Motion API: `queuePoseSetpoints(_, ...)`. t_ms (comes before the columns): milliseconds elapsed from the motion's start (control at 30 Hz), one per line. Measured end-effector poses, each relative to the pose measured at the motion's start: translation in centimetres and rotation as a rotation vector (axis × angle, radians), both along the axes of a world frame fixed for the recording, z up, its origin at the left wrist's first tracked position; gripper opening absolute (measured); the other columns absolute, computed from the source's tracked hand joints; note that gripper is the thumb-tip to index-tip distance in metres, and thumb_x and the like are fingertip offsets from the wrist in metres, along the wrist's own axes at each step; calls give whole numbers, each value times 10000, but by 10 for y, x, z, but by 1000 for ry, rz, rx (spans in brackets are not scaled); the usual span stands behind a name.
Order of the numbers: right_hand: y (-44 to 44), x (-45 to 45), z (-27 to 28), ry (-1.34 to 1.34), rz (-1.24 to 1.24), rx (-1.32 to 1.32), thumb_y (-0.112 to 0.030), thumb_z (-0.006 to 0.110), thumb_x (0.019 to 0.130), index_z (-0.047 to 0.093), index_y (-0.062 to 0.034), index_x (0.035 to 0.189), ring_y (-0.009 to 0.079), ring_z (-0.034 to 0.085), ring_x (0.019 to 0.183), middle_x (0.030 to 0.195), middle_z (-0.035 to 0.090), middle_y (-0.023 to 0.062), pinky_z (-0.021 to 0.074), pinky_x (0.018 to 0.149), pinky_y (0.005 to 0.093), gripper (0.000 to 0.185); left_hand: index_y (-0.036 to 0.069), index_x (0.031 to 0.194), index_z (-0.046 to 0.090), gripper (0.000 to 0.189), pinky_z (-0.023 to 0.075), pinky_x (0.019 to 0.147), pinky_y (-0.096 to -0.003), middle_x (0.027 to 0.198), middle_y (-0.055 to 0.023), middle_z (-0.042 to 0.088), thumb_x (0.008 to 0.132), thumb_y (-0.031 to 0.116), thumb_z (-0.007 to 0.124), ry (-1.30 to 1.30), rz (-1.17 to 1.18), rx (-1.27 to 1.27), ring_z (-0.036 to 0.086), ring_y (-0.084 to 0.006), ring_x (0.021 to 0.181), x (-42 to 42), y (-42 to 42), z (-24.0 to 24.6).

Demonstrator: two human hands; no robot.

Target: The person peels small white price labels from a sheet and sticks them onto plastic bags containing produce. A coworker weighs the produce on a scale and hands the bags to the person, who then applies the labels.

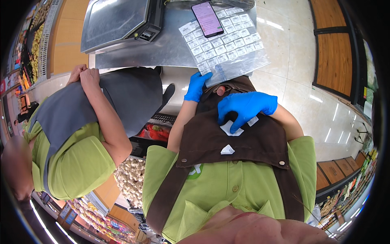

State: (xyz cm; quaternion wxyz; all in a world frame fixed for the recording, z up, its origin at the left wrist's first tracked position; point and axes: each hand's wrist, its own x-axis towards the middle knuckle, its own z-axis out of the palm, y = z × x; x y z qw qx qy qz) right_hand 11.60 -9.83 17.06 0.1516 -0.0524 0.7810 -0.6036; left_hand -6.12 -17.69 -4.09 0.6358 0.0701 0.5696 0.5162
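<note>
My left hand, in a blue glove, pinches the near corner of a clear plastic bag that lies over the metal table's edge. Rows of small white printed labels cover the bag. In a matching glove, my right hand is at the bib of my brown apron, its thumb and fingertips on a white sticker. Another small label shows beside that thumb, and a crumpled white sticker is lower on the bib. Whether the fingers grip the sticker or only press it is unclear.
A phone with its screen lit rests on the labels. Left of it, a weighing scale stands on the metal table. A co-worker in a grey apron stands close on my left. Garlic bulbs are piled behind.
</note>
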Motion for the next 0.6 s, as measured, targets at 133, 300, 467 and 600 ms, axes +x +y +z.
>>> queuePoseSetpoints(133, -7, -3, -6, -65, 109, -34, -295, 722, 749, 705, -64, 973, 253, 637, 856, 981, 649, 112, 493, 746, 347, 322, -49, 1080, 643, 336, 509, 775, -302, 1008, -116, 676, 791, 103, 719, 32, -19, -5, 643, -195, 871, 1, 2, 6)
queuePoseSetpoints(300, -2, -7, 5, -199, 39, -43, -273, 705, 771, 702, -58, 905, 242, 643, 830, 893, 664, 99, 490, 728, 335, 253, -46, 1088, 641, 341, 511, 779, -304, 1016, -117, 674, 792, 105, 719, 37, -27, -11, 643, -197, 873, 0, 2, 11)
queuePoseSetpoints(467, 16, 1, 24, -245, -100, -85, -189, 677, 806, 684, -49, 871, 224, 648, 846, 892, 674, 92, 491, 747, 327, 155, -58, 1113, 608, 345, 526, 775, -294, 1034, -126, 659, 829, 123, 682, 24, -32, 14, 644, -193, 886, -2, 1, 13)
queuePoseSetpoints(600, 29, 17, 32, -57, -435, -44, -113, 636, 851, 669, -25, 904, 193, 642, 883, 895, 685, 113, 486, 834, 303, 108, -59, 1123, 601, 348, 525, 782, -296, 1042, -131, 655, 834, 118, 678, 11, -21, -8, 642, -199, 897, -2, 2, 13)
